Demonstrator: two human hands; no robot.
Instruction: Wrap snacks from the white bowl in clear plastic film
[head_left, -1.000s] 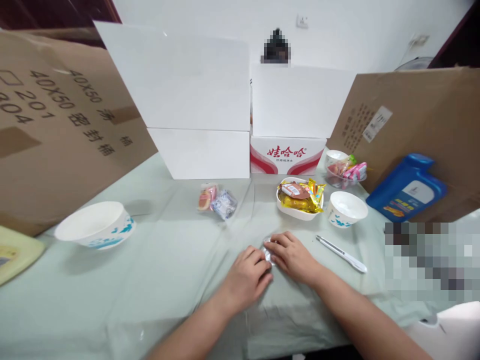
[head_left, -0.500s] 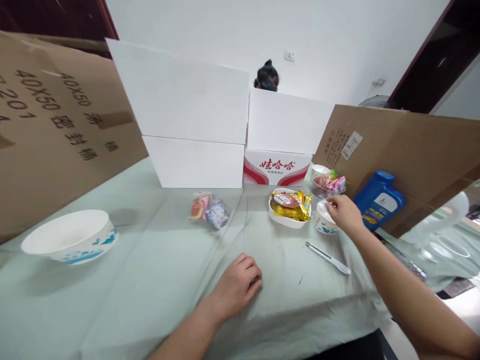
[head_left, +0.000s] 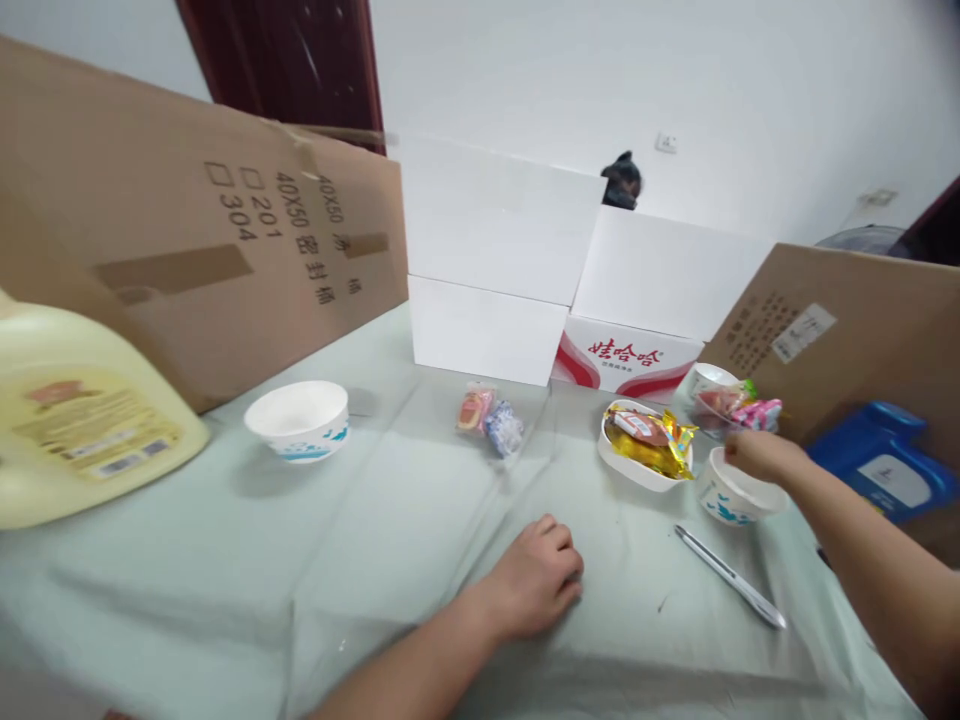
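Head view: a pale-yellow plastic bottle (head_left: 97,420) has entered frame at far left. The left hand (head_left: 536,575) rests on the pale-green cloth-covered surface (head_left: 390,560), grip loosely curled, contents not determinable. Rightward, beside a white oval dish (head_left: 637,472) of gold packets (head_left: 664,460), stands a small round white paper bowl (head_left: 731,505). Over it is the right hand (head_left: 763,457), earlier at a silvery piece near the left; whether its curled grip pinches anything cannot be told.

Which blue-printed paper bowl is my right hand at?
The bowl right of the white dish with gold-wrapped snacks: your right hand is at its rim. The other bowl stands far left, away from that hand.
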